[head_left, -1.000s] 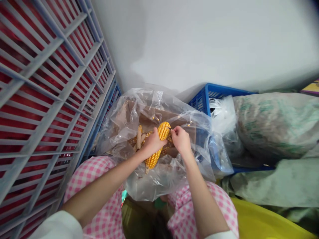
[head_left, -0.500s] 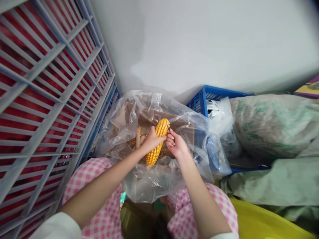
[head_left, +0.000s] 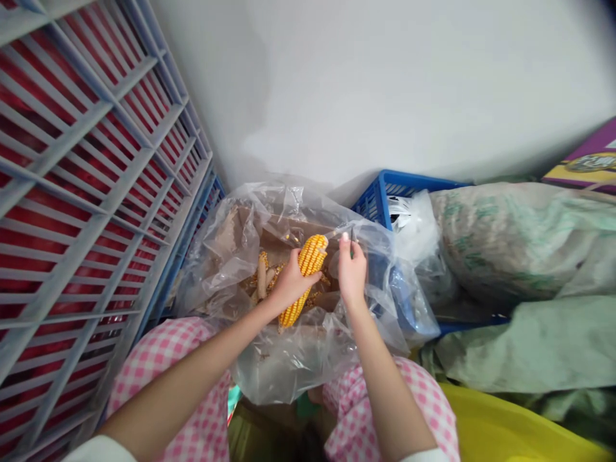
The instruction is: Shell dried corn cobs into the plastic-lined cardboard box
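Observation:
My left hand (head_left: pixel 290 282) is wrapped round the middle of a yellow corn cob (head_left: pixel 312 253), which is tilted with its upper end away from me. At that end a few kernels are gone and pale cob shows. Just right of the cob, apart from it, my right hand (head_left: pixel 353 266) is closed with the thumb up. Something thin and dark pokes up by its fingers, too small to name. Beneath both hands lies a cardboard box (head_left: pixel 274 224) lined with a clear plastic bag (head_left: pixel 206 256). Inside it are bare cobs (head_left: pixel 262 279) and loose kernels.
A large slatted crate (head_left: pixel 106 160) with red behind its slats stands close on the left. To the right, a blue crate (head_left: pixel 385 192) holds plastic bags, beside a stuffed woven sack (head_left: pixel 510 237). A white wall (head_left: pixel 366 83) rises behind. Yellow material (head_left: pixel 500 423) lies at lower right.
My right hand has moved from the cob's upper end to the right and turned thumb-up. The left hand still grips the cob. The view has shifted slightly.

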